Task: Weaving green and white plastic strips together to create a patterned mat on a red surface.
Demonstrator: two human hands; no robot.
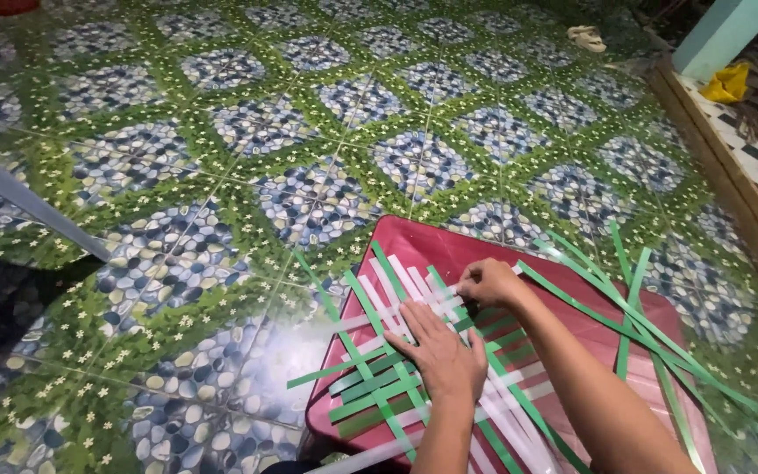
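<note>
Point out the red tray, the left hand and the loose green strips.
red tray (414, 235): head view, bare far rim.
left hand (443, 355): head view, back of hand.
loose green strips (633, 307): head view, crossing strips.

Green and white woven strips (396, 351), red tray (449, 250), green-and-blue pebble-patterned floor tiles (221, 132), yellow cloth (726, 83)

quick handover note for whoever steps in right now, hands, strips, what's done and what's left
Left hand: flat, palm down, pressing the woven strips.
Right hand: pinching a white strip at the weave's far edge.
Work lies on a red board on the tiled floor.
Done: a patch of green and white strips is interlaced.
Left: loose green strips to the right lie unwoven; strip ends stick out untrimmed.
</note>
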